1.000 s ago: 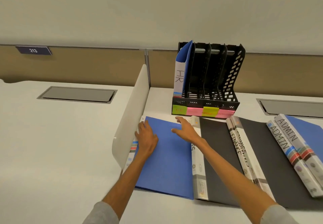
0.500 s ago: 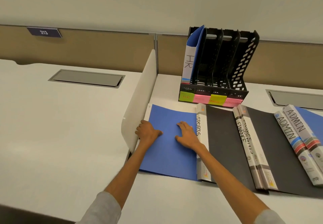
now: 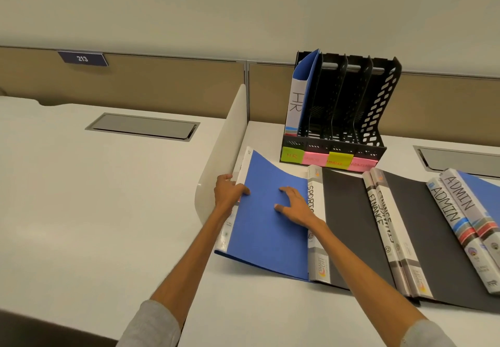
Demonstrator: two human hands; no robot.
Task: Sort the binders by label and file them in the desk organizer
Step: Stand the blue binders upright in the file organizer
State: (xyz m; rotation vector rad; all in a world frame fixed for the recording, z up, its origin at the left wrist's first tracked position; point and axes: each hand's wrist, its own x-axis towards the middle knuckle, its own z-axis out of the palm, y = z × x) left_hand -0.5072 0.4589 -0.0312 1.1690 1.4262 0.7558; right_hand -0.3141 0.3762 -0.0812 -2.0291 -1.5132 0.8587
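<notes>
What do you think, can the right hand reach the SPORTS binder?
Probably yes. The right hand lies flat on the blue binder, its wrist over the spine of the SPORTS binder, and nothing sits between them.

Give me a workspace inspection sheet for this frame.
Surface: white desk, binders laid across its right part.
Job's things: black organizer, HR binder upright in its leftmost slot, other slots look empty; blue binder, SPORTS binder, two FINANCE binders and two ADMIN binders lie on the desk.
Clutter: nothing seen.
Hands: left hand grips the blue binder's spine edge; right hand rests flat on its cover.
Cables: nothing seen; cable hatch in the neighbouring desk.
Surroundings: divider, partition, plate 213.
</notes>
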